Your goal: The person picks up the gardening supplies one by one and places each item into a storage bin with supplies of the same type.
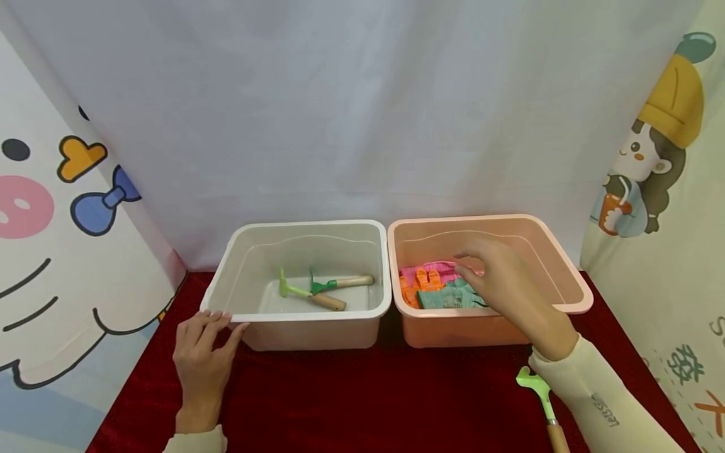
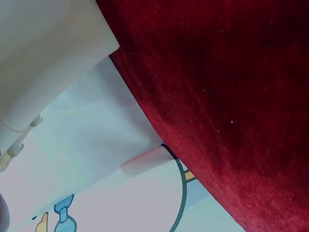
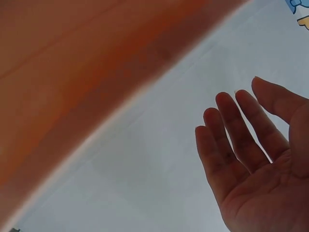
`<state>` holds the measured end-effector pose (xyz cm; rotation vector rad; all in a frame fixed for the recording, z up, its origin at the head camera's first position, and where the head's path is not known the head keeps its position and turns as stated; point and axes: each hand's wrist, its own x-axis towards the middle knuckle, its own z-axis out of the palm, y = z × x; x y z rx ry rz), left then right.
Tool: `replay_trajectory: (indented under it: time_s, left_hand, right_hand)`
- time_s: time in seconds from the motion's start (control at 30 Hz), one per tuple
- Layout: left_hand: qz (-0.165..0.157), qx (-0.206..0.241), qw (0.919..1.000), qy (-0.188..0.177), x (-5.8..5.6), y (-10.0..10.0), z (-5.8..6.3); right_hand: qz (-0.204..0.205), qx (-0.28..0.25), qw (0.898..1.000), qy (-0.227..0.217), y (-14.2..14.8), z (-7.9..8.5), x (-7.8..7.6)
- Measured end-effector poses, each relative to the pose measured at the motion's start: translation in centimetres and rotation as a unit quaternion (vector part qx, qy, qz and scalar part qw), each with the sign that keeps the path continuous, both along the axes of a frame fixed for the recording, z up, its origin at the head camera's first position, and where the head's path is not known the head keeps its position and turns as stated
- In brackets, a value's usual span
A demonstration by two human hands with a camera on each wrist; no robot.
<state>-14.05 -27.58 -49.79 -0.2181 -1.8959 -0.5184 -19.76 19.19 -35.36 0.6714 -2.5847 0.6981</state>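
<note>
My left hand (image 1: 205, 355) holds the front left corner of the white plastic bin (image 1: 317, 316), its fingertips over the rim and its thumb at the front. Inside lie two small garden tools: a light-green one (image 1: 327, 302) with a wooden handle, and a darker green rake (image 1: 324, 287). Above the peach bin (image 1: 464, 333), my right hand (image 1: 498, 274) hovers with fingers loosely bent and nothing in them. Below it are pink gloves (image 1: 436, 269), orange gloves (image 1: 410, 290) and green gloves (image 1: 453, 297), partly covered by the hand. The right wrist view shows that palm bare.
A light-green hand tool (image 1: 535, 382) with a wooden handle lies on the dark red cloth (image 1: 362, 402), partly behind my right sleeve (image 1: 600, 402). A pale curtain (image 1: 362, 126) hangs behind the bins, which stand side by side. Printed cartoon panels flank both sides.
</note>
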Motion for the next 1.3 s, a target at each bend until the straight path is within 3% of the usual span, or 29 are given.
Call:
replay_trajectory:
  time_s: [0.2, 0.67, 1.07, 1.3]
  left_hand:
    - [-0.001, -0.001, 1.0, -0.002, 0.0, -0.1, 0.0]
    - [-0.011, -0.003, 0.9998, 0.017, -0.2, -0.1, 0.0]
    - [-0.005, -0.015, 0.9998, 0.01, -0.1, -0.2, 0.2]
    - [-0.015, -0.013, 0.9993, 0.032, -0.3, -0.2, 0.2]
  right_hand:
    - [-0.004, -0.007, 1.0, 0.029, 1.5, -0.7, 1.3]
    - [-0.06, -0.001, 0.995, 0.084, 4.6, -2.6, 5.5]
    - [-0.129, 0.025, 0.99, 0.049, 7.2, -4.3, 9.5]
    - [-0.156, 0.038, 0.987, 0.001, 8.0, -5.7, 11.6]
